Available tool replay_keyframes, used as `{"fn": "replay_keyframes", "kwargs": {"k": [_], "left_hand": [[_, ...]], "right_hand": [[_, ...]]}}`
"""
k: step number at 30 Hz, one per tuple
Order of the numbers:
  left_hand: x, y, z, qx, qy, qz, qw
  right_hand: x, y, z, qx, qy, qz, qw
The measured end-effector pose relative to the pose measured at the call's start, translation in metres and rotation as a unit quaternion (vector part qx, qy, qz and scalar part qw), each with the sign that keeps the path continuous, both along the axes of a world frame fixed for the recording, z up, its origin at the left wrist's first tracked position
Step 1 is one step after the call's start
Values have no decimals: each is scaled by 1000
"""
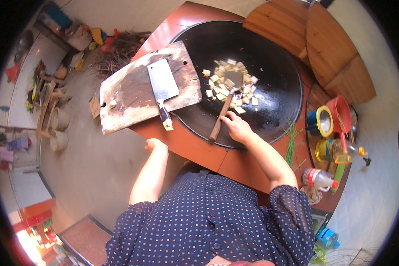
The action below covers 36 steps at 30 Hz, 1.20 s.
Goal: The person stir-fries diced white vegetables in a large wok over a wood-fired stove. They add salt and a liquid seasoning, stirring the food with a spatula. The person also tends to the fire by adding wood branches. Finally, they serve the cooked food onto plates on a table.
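My right hand (238,127) is over the near rim of a large black wok (272,86), its fingertips at the wooden handle of a spatula (219,121). Whether they grip the handle is unclear. The spatula's metal blade lies among pale diced vegetable pieces (222,89) in the wok's middle. My left hand (157,145) hangs beside the counter's front edge, below the cleaver handle; its fingers are mostly hidden. A worn wooden cutting board (126,89) overlaps the wok's left rim. On it lies a cleaver (163,79), its handle jutting past the board's near edge.
A red-tiled counter (199,148) surrounds the wok, with wooden lid boards (279,23) behind. To the right are green stalks (291,143), a red ladle (339,109), an oil bottle (332,150) and a red-capped bottle (317,179). Brushwood (119,53) lies on the floor.
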State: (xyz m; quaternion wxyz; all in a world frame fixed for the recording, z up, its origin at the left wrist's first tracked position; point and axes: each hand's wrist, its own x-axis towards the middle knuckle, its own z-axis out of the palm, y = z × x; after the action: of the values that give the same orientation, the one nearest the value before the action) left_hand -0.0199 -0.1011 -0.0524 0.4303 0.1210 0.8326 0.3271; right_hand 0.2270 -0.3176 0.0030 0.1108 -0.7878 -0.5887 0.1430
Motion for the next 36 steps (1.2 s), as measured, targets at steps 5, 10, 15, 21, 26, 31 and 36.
{"fn": "replay_keyframes", "kwargs": {"k": [5,10,15,21,26,31,36], "left_hand": [[-4,-1,-6,57,-23,52,997],[-4,-1,-21,105,-20,49,993],[-6,2,-25,114,-82,44,989],[-4,4,-26,84,-62,33,994],[-13,7,-44,97,-69,53,991],[-17,5,-57,137,-83,86,983],[-16,3,-36,130,-55,96,985]], "right_hand": [[15,49,-36,-16,12,10,1000],[79,53,-67,360,260,-256,859],[148,14,-23,429,465,-536,558],[171,-50,125,136,349,-378,846],[172,-23,98,140,334,-391,846],[161,94,11,332,489,-361,721],[178,176,92,264,333,-284,860]]}}
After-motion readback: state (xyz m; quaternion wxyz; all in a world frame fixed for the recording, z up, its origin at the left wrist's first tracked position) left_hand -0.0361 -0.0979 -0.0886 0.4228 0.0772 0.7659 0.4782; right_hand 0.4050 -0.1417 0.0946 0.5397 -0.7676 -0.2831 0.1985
